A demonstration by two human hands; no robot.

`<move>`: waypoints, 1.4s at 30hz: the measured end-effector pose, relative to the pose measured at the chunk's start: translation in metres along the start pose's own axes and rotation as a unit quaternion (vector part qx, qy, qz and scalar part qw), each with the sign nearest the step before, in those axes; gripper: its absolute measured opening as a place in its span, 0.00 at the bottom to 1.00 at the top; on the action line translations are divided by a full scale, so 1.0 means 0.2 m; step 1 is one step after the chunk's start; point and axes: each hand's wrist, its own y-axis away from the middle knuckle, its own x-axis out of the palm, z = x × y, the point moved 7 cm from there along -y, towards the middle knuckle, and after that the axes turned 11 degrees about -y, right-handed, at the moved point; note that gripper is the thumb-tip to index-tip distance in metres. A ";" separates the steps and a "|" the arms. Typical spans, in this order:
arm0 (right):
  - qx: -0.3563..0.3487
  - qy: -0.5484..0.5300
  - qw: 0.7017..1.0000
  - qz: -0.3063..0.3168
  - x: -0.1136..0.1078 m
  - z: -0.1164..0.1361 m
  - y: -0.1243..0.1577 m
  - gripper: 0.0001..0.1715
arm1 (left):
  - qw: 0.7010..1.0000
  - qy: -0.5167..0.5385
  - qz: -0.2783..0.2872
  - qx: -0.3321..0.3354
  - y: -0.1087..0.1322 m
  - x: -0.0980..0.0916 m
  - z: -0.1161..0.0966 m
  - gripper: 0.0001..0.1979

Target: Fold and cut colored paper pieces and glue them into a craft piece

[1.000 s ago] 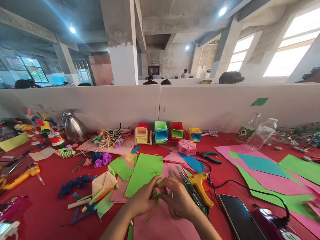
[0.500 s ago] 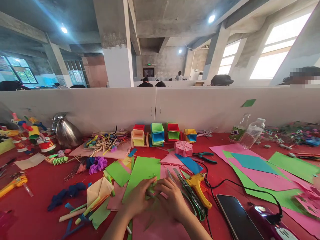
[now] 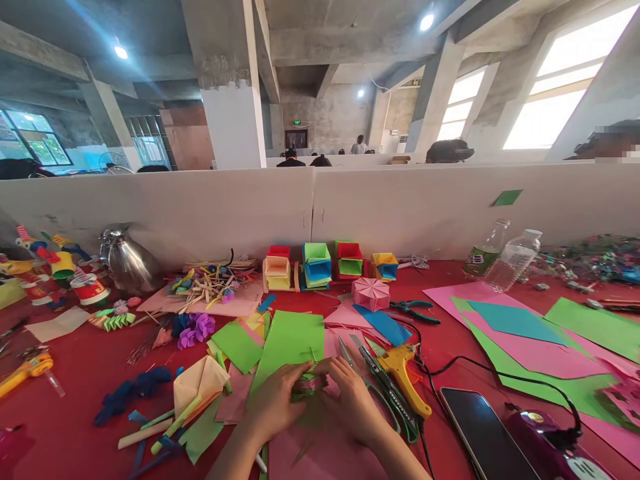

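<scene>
Between my two hands is a small green and pink paper piece (image 3: 306, 385), partly covered by the fingers. My left hand (image 3: 280, 403) curls round its left side, and my right hand (image 3: 350, 403) bends over its right side. Both hands are closed on it above a pink sheet (image 3: 320, 450). Behind them lies a green paper sheet (image 3: 295, 337). Close to my right hand are a utility knife (image 3: 390, 383), scissors with green handles (image 3: 385, 403) and a yellow glue gun (image 3: 403, 373).
Folded paper boxes (image 3: 317, 267) stand by the white partition (image 3: 225, 207). A steel jug (image 3: 131, 263) is at the back left. A phone (image 3: 487, 433), a black cord and a purple device (image 3: 550, 443) lie at the right, below two plastic bottles (image 3: 515, 259).
The camera view has shifted slightly. My fingers have parted a little, and more of the green and pink paper piece shows between my hands.
</scene>
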 end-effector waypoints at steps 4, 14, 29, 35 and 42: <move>0.020 -0.018 1.000 -0.015 -0.02 -0.02 0.02 0.15 | 1.000 0.024 0.008 -0.008 0.01 -0.01 -0.02 0.33; -0.011 -0.038 0.999 -0.005 0.00 0.00 0.03 0.16 | 0.993 0.117 -0.010 -0.028 0.03 -0.02 -0.04 0.22; -0.089 0.006 0.996 -0.005 0.00 0.04 0.04 0.15 | 0.990 0.120 0.043 0.063 0.06 -0.06 -0.13 0.32; -0.116 -0.024 0.992 0.033 0.04 0.06 0.06 0.16 | 0.941 0.295 0.148 0.074 0.08 -0.08 -0.15 0.32; -0.108 -0.040 0.992 0.049 0.06 0.06 0.07 0.25 | 0.932 0.328 0.151 0.029 0.06 0.01 -0.05 0.41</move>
